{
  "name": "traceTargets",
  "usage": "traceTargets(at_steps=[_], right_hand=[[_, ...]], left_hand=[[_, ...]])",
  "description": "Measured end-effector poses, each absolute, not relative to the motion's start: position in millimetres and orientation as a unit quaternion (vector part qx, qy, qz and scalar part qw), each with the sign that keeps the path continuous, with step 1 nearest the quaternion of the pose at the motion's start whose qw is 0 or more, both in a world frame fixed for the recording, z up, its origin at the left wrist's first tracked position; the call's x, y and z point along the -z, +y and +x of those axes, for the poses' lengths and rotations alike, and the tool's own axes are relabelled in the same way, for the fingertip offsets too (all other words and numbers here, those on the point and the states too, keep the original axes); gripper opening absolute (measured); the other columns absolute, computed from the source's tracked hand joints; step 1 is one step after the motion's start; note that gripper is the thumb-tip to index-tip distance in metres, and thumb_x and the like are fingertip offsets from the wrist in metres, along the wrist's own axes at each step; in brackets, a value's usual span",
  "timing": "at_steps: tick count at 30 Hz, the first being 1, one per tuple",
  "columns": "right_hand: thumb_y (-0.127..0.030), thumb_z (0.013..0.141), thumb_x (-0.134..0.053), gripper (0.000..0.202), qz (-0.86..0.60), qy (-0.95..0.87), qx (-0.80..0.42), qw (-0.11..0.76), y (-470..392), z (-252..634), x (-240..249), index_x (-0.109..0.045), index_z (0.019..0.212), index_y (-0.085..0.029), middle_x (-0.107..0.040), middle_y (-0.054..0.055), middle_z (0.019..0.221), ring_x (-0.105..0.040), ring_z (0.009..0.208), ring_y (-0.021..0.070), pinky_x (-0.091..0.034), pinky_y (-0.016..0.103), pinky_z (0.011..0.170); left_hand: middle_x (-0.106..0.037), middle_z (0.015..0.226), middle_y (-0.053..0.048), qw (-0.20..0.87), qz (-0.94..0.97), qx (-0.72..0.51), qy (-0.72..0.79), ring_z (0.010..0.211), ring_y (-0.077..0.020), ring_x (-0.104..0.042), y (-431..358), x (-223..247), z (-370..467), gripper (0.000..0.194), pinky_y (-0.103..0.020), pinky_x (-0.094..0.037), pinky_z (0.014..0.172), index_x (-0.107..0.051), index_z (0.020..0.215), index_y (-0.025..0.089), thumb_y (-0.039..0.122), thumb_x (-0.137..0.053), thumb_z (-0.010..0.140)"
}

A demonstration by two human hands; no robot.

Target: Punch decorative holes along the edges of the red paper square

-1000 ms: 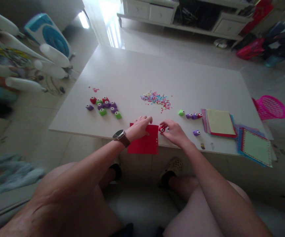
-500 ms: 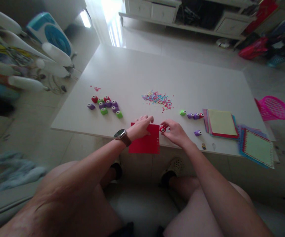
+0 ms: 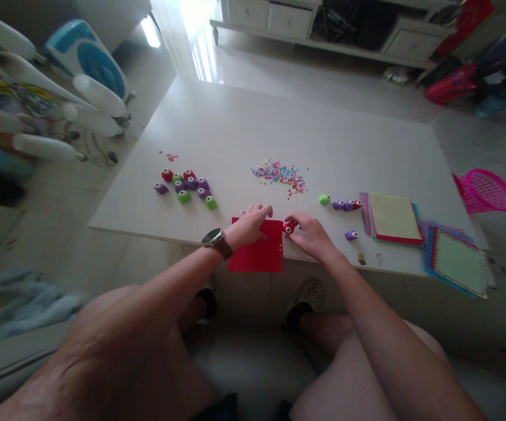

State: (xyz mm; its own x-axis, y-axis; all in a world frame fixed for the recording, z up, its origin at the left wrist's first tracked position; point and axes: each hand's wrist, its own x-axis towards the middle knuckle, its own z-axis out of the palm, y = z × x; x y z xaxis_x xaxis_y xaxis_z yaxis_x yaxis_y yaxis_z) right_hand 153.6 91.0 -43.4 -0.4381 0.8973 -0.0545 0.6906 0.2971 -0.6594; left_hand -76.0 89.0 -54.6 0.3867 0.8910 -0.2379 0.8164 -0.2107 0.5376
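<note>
A sheet of red paper [image 3: 257, 257] lies at the table's near edge and hangs over it, with a few small holes along its right side. My left hand [image 3: 254, 222], a watch on its wrist, rests on the paper with thumb and fingers apart. At the sheet's upper right edge, a small red craft punch [image 3: 288, 228] with a round eye-like top is pinched in my right hand [image 3: 309, 233]. Whether its slot is around the paper edge I cannot tell. Nearby on the right are a green punch [image 3: 324, 199] and several purple and red ones, including a lone purple punch [image 3: 351, 235].
Punched confetti [image 3: 281, 175] is scattered mid-table [image 3: 331, 134]. Several punches [image 3: 191, 184] cluster on the left. Two paper stacks, one plain [image 3: 393, 216] and one with punched edges [image 3: 458, 263], lie at right. A pink basket [image 3: 487, 192] stands beyond the table's right edge.
</note>
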Motion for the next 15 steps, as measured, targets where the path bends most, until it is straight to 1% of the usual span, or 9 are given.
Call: traceTargets(at_steps=[6, 12, 15], right_hand=[[-0.001, 0.08, -0.075, 0.026, -0.497, -0.79, -0.318, 0.17, 91.1, 154.5, 46.2, -0.069, 0.097, -0.021, -0.072, 0.003, 0.096, -0.068, 0.088, 0.0194, -0.052, 0.033, 0.083], [-0.003, 0.083, -0.074, 0.021, -0.499, -0.793, -0.312, 0.158, 90.4, 153.7, 47.3, -0.069, 0.094, -0.02, -0.071, 0.003, 0.095, -0.066, 0.087, 0.0191, -0.05, 0.032, 0.082], [-0.003, 0.082, -0.074, 0.021, -0.498, -0.793, -0.317, 0.15, 90.6, 153.2, 45.9, -0.068, 0.092, -0.02, -0.072, 0.003, 0.093, -0.067, 0.086, 0.0191, -0.049, 0.031, 0.08]], left_hand=[[-0.061, 0.134, -0.012, 0.298, 0.776, -0.054, 0.553, 0.126, -0.0348, -0.057, 89.3, 56.2, -75.1, 0.058, -0.05, -0.048, 0.101, -0.056, 0.131, 0.026, 0.019, -0.08, 0.079], [-0.06, 0.134, -0.011, 0.295, 0.778, -0.059, 0.551, 0.127, -0.0347, -0.057, 89.5, 58.6, -76.1, 0.059, -0.049, -0.048, 0.102, -0.055, 0.132, 0.027, 0.02, -0.081, 0.079], [-0.06, 0.134, -0.011, 0.296, 0.779, -0.058, 0.549, 0.126, -0.0341, -0.056, 89.3, 58.2, -76.1, 0.06, -0.048, -0.048, 0.102, -0.056, 0.133, 0.026, 0.02, -0.08, 0.079]])
